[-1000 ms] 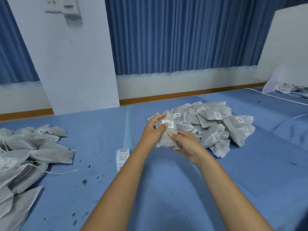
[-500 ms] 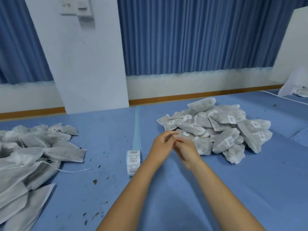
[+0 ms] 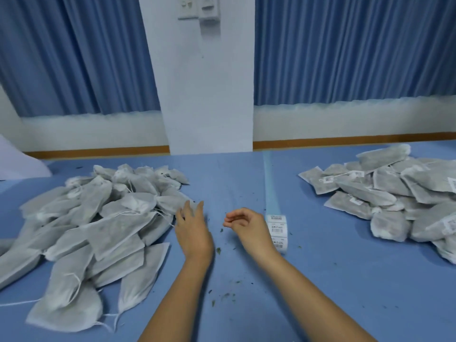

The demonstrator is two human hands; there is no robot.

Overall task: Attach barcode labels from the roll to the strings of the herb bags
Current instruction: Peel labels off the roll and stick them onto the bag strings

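A flat blue cloth-covered tabletop (image 3: 320, 280) is spread across the foreground, and small green crumbs (image 3: 225, 296) are scattered over its middle. Behind it, a square white pillar (image 3: 207, 95) is seen, with white plastic switch plates (image 3: 198, 8) mounted high up. Pleated blue curtains (image 3: 345, 45) are hung on both sides, above an orange-brown skirting strip (image 3: 345, 141).

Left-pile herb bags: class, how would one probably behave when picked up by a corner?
Probably floppy: the bags sag and drape over each other. Likely light, since they look thin and flattish. Loose strings trail between them, so a neighbour might snag and drag along.
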